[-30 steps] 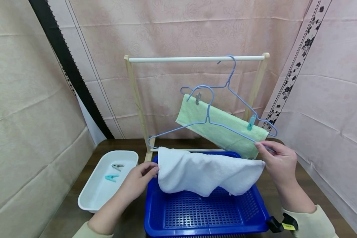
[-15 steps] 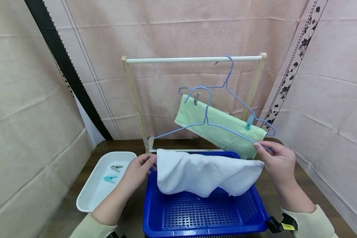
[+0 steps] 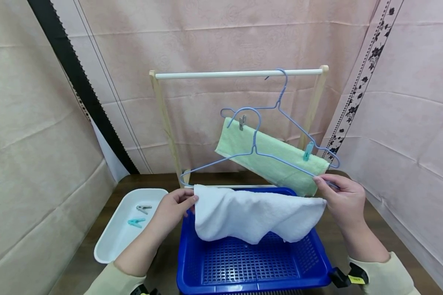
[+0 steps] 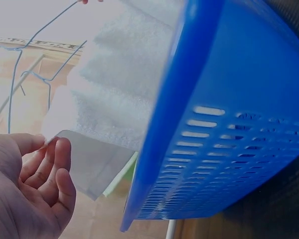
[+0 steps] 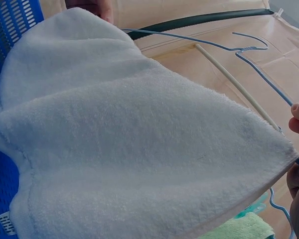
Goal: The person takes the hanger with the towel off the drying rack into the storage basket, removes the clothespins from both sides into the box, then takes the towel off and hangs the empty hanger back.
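Note:
A white fluffy towel (image 3: 258, 213) hangs spread between the two hands, over the blue basket (image 3: 251, 286). With thumb and fingers, the left hand (image 3: 175, 207) pinches the towel's upper left corner; the left wrist view shows the thumb on that edge. A blue wire hanger (image 3: 254, 141) stands upright behind the towel, its hook free of any rod. The right hand (image 3: 345, 200) grips this hanger's right end together with the towel's right corner. The hanger's left end lies just above the left hand, and its lower part is hidden by the towel.
Behind, a rack (image 3: 221, 75) carries another blue hanger (image 3: 279, 100), with a green cloth (image 3: 269, 157) held by a grey clothespin (image 3: 242, 122) and a teal clothespin (image 3: 308, 151). A white tray (image 3: 107, 237) at left holds a grey clothespin (image 3: 144, 209) and a teal clothespin (image 3: 135, 222).
The left hand has risen a little along the towel's left edge, and its thumb has come onto the upper corner. The right hand keeps its grip; the view has shifted slightly.

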Demonstrator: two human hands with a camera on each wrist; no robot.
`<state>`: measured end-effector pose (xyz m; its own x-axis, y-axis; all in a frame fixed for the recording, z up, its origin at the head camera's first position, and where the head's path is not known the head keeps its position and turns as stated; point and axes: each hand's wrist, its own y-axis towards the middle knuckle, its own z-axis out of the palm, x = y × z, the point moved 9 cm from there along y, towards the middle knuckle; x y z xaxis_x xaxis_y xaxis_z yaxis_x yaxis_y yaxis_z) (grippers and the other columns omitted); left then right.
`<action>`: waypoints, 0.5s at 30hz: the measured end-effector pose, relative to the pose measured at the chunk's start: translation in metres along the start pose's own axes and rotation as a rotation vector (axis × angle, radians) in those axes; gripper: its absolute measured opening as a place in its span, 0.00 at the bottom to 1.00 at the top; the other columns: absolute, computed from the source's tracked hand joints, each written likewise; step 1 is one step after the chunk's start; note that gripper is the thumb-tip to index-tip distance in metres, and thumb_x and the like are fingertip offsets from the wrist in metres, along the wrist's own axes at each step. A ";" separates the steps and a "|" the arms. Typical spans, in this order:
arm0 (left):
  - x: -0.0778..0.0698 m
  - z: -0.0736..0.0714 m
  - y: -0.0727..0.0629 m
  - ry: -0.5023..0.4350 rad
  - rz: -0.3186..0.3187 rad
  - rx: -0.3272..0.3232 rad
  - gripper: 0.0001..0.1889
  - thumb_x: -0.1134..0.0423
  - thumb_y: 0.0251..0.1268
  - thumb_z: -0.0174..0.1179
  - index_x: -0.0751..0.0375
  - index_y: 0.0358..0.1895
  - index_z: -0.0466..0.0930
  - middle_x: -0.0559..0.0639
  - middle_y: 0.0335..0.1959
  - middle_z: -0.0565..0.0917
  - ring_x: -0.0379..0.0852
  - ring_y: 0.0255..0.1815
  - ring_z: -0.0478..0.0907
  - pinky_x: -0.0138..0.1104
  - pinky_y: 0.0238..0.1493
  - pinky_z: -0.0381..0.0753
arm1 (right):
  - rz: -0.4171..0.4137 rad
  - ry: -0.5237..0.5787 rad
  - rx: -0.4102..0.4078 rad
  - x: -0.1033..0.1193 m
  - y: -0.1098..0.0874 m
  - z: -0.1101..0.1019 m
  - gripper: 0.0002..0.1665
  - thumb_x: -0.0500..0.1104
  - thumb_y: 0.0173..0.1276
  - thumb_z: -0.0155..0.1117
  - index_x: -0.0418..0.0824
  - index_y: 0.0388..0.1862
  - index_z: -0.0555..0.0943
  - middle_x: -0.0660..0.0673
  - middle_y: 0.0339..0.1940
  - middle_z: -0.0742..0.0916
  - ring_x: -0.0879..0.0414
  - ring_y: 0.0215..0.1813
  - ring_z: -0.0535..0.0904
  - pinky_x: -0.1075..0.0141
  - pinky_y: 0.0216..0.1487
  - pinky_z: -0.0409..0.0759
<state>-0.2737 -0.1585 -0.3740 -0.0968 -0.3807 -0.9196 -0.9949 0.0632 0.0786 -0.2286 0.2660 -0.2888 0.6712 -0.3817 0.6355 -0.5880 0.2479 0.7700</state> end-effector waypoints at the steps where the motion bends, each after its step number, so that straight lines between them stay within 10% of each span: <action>1: 0.000 0.000 0.000 -0.003 0.002 0.001 0.12 0.58 0.69 0.63 0.60 0.50 0.83 0.51 0.34 0.85 0.49 0.31 0.81 0.40 0.33 0.80 | 0.003 -0.004 0.002 0.000 0.000 0.000 0.06 0.23 0.55 0.71 0.20 0.33 0.84 0.60 0.26 0.86 0.68 0.21 0.72 0.81 0.25 0.74; 15: 0.003 0.001 -0.006 -0.018 -0.033 0.005 0.11 0.58 0.66 0.66 0.60 0.45 0.83 0.52 0.31 0.85 0.50 0.29 0.83 0.37 0.29 0.81 | 0.044 -0.047 -0.020 -0.003 0.003 0.000 0.07 0.24 0.55 0.73 0.22 0.33 0.85 0.61 0.23 0.84 0.67 0.20 0.70 0.79 0.22 0.69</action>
<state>-0.2682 -0.1594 -0.3776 -0.0634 -0.3660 -0.9285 -0.9974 0.0555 0.0462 -0.2324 0.2674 -0.2880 0.6229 -0.4115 0.6653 -0.6065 0.2830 0.7430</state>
